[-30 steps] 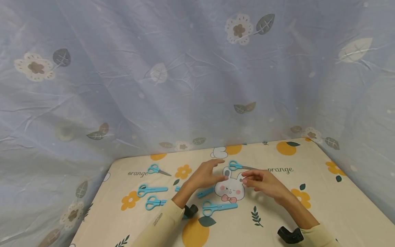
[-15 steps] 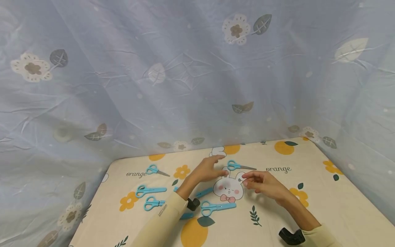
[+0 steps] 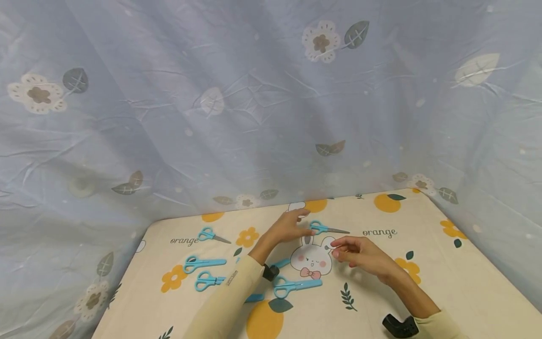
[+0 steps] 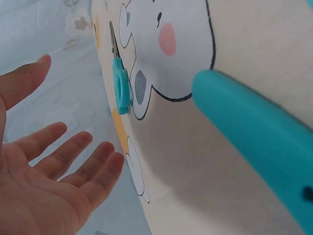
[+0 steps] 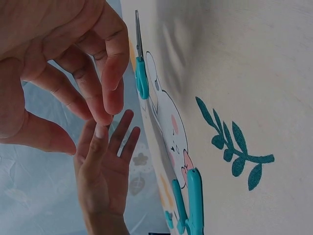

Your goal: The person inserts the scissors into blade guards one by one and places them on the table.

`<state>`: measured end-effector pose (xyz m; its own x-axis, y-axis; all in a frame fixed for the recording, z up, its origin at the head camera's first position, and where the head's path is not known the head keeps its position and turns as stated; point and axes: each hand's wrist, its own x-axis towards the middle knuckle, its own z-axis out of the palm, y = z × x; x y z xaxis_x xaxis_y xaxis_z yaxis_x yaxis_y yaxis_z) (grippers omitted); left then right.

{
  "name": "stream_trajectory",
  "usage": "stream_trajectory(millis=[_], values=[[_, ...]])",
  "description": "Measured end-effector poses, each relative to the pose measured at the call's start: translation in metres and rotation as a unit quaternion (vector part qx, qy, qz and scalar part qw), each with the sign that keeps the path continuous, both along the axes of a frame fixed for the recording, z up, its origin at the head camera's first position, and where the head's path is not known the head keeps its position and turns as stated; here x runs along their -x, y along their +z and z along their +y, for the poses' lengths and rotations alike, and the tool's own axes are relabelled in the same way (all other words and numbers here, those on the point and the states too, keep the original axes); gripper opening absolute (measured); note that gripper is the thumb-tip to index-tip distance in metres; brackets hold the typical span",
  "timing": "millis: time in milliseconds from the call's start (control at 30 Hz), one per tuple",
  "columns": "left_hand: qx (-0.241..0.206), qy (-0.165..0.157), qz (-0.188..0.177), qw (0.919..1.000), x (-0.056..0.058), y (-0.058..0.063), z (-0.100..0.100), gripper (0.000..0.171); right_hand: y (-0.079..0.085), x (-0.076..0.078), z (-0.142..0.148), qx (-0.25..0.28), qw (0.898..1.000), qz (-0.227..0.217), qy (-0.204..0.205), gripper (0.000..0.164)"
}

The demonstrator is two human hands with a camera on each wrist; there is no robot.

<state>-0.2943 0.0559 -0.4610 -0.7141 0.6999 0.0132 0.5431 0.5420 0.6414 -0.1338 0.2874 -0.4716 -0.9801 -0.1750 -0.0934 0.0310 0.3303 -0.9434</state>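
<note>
My left hand (image 3: 288, 228) hovers at the blue handle of a pair of scissors (image 3: 318, 228) with bare blades, its thumb overlapping the handle in the head view. Seen from the left wrist, the left hand (image 4: 58, 181) has its fingers spread and nothing between them, apart from the scissors (image 4: 122, 88). To the right, my right hand (image 3: 366, 256) is held above the cloth near the printed rabbit (image 3: 311, 261), fingers loosely bent. In the right wrist view, the right hand (image 5: 78, 63) holds nothing.
Other blue scissors lie at left: one bare-bladed pair (image 3: 207, 234), a pair in a blue sheath (image 3: 203, 264), and a pair (image 3: 205, 281) partly behind the sleeve. Nearer the front lies another sheathed pair (image 3: 296, 286). Loose blue sheaths (image 3: 282, 263) show beside my left forearm.
My left hand has moved forward and slightly right, closer to the bare-bladed scissors. The right hand has stayed nearly in place. The head view has shifted slightly.
</note>
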Motion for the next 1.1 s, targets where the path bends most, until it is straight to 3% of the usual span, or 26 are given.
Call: stream_trajectory(millis=[233,733,1100], values=[[0.006,0.015,-0.021,0.9997,0.005,-0.002,0.010,0.077,0.002,0.000,0.000,-0.001,1.000,0.002,0.005,0.053],[0.026,0.009,0.003,0.9996,0.023,-0.016,0.023,0.068,0.002,-0.002,0.001,0.006,1.000,-0.003,0.012,0.053],[0.044,0.013,0.007,0.9989,0.025,-0.020,0.037,0.064,0.001,-0.002,0.001,0.008,1.000,-0.001,0.023,0.051]])
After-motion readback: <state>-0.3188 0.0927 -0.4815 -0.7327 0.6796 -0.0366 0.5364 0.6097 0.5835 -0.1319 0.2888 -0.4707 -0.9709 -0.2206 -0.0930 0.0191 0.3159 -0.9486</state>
